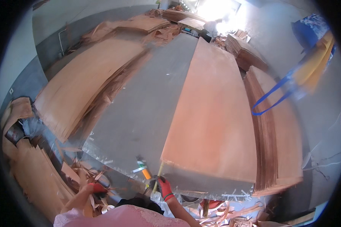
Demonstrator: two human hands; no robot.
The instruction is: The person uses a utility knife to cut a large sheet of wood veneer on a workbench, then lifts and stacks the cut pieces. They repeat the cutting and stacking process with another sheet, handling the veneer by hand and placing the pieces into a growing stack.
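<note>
a thin yellowish strip (158, 174) is being gripped by the closed fingers of the red-gloved right hand (164, 188) at the near edge of the grey desk (140, 113), beside one large veneer sheet (212, 113). the left hand (96, 188) is being held low among scraps; its fingers cannot be made out. one orange-handled knife (144, 170) is lying nearby; the desk's left half is being left bare.
</note>
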